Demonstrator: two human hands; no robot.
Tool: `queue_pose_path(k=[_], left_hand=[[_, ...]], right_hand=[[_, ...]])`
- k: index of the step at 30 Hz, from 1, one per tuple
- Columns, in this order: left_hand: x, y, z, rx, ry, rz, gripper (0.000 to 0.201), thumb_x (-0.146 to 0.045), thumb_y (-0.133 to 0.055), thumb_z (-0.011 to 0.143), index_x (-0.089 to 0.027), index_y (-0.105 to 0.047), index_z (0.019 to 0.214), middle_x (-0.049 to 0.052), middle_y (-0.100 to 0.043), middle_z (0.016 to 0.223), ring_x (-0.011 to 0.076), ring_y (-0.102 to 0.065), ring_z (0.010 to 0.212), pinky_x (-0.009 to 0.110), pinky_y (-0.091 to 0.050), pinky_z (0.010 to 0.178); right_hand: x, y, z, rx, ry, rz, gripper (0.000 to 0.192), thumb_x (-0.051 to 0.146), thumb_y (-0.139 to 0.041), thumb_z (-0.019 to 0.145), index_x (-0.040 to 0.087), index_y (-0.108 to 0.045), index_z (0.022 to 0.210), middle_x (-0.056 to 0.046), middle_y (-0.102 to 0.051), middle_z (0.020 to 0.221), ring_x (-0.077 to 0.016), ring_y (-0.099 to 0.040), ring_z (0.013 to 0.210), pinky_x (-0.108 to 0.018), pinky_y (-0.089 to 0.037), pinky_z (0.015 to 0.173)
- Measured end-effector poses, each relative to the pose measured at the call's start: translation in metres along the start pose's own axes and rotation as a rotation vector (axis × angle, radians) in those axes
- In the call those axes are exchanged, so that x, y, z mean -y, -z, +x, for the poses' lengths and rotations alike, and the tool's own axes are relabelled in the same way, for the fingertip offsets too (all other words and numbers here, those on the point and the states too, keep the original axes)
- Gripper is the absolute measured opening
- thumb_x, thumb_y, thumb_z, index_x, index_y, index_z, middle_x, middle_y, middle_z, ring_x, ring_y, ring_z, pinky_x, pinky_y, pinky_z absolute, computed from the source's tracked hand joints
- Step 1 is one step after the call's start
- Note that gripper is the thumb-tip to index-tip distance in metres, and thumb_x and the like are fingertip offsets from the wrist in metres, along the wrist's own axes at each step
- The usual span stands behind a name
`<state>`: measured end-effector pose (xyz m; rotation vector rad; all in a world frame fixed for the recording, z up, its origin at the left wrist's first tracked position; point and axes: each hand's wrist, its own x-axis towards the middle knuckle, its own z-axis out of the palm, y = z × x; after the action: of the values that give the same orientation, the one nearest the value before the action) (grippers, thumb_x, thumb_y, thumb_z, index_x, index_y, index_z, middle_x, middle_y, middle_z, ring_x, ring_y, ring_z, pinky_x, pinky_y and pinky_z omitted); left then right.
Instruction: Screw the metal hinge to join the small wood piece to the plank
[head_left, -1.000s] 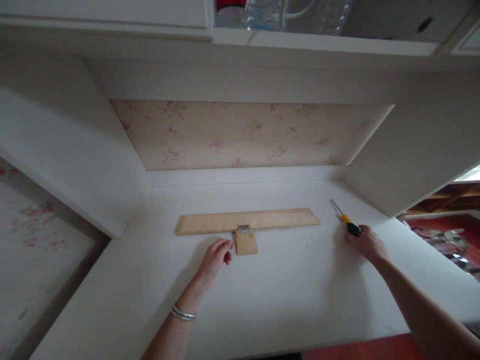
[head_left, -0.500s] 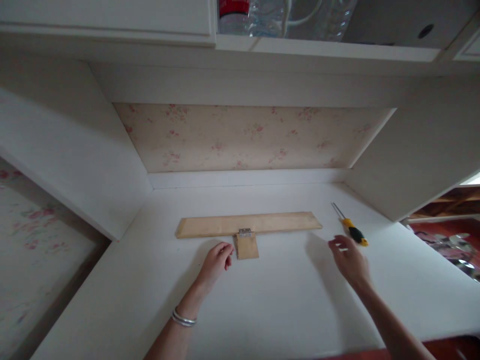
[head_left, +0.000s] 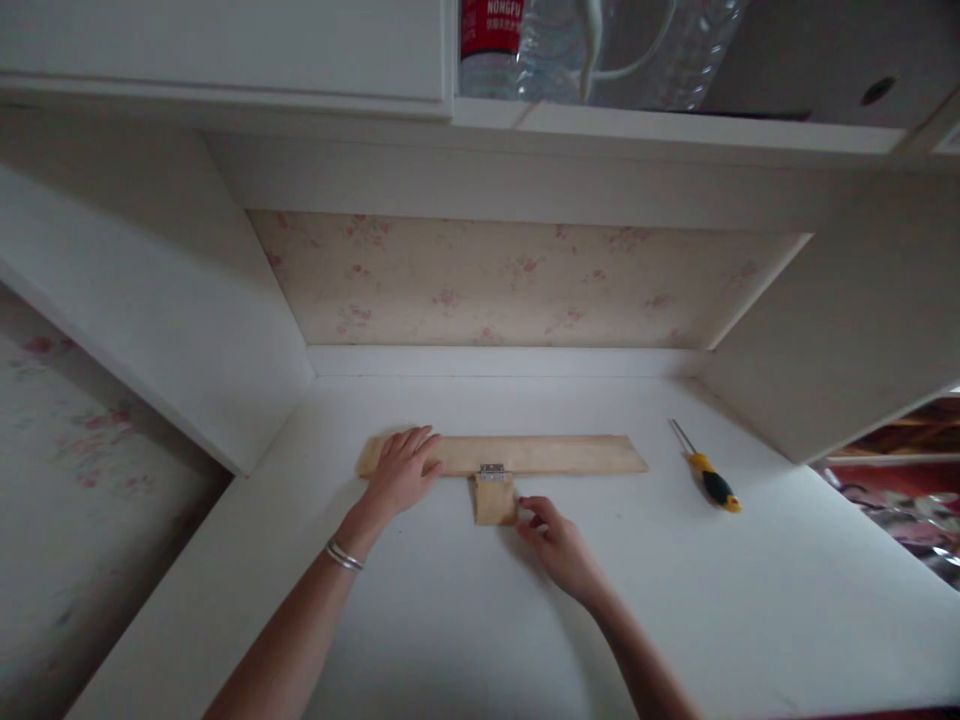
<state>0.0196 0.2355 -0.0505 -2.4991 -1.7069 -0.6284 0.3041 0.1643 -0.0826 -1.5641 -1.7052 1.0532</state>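
Observation:
A long, thin wooden board [head_left: 540, 456] lies flat on the white surface. A small metal hinge [head_left: 492, 472] joins its front edge to a small wooden block [head_left: 495, 502]. My left hand [head_left: 403, 470] rests across the left part of the board with its fingers stretched out, a silver bracelet round the wrist. At the block's right edge, my right hand [head_left: 551, 540] has thumb and fingers closed on that edge. To the right lies a yellow and black screwdriver [head_left: 712, 482], its shaft pointing away from me; neither hand touches it.
White side panels [head_left: 832, 350] stand left and right of the white worktop [head_left: 420, 620]. Overhead, a cabinet shelf [head_left: 675, 122] holds clear plastic bottles [head_left: 555, 60], one with a red label. Floral wallpaper [head_left: 517, 285] covers the back.
My left hand has moved from beside the small block onto the left part of the board, its fingers opening out. My right hand has moved left, from near the screwdriver to the block's right edge.

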Motion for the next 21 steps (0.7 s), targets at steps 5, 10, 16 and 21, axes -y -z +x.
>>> queue_pose_path(k=[5,10,16,21], left_hand=[[0.009,-0.015,-0.002,0.158,0.013,0.071,0.048,-0.050,-0.039,0.089,-0.025,-0.044,0.130,0.006,-0.036,0.141,0.0247,-0.029,0.131,0.047,-0.020,0.108],[0.005,-0.018,-0.005,0.181,0.005,0.096,0.056,-0.057,-0.045,0.084,-0.026,-0.042,0.131,0.007,-0.036,0.141,0.0259,-0.029,0.131,0.049,-0.017,0.108],[0.003,-0.014,-0.005,0.114,0.006,0.095,0.052,-0.052,-0.050,0.084,-0.027,-0.044,0.129,0.007,-0.040,0.138,0.0264,-0.032,0.128,0.049,-0.017,0.108],[0.002,-0.011,-0.004,0.081,0.010,0.059,0.050,-0.049,-0.055,0.082,-0.029,-0.046,0.127,0.008,-0.043,0.136,0.0277,-0.034,0.127,0.050,-0.020,0.106]], right_hand=[[0.003,-0.008,0.020,-0.039,-0.074,0.336,0.027,0.038,-0.063,0.069,0.021,-0.054,0.089,-0.003,-0.063,0.088,-0.0174,-0.056,0.076,-0.030,-0.042,0.067],[0.023,0.000,0.026,0.001,-0.181,0.566,0.036,0.041,-0.064,0.070,0.020,-0.056,0.098,0.000,-0.058,0.071,-0.0142,-0.050,0.062,-0.026,-0.038,0.054],[0.050,0.014,0.029,0.011,-0.163,0.595,0.039,0.051,-0.058,0.077,0.016,-0.067,0.093,-0.007,-0.062,0.091,-0.0158,-0.053,0.074,-0.028,-0.042,0.064],[0.060,0.016,0.037,-0.017,-0.157,0.543,0.040,0.053,-0.059,0.075,0.018,-0.069,0.092,-0.007,-0.063,0.090,-0.0178,-0.055,0.080,-0.029,-0.043,0.068]])
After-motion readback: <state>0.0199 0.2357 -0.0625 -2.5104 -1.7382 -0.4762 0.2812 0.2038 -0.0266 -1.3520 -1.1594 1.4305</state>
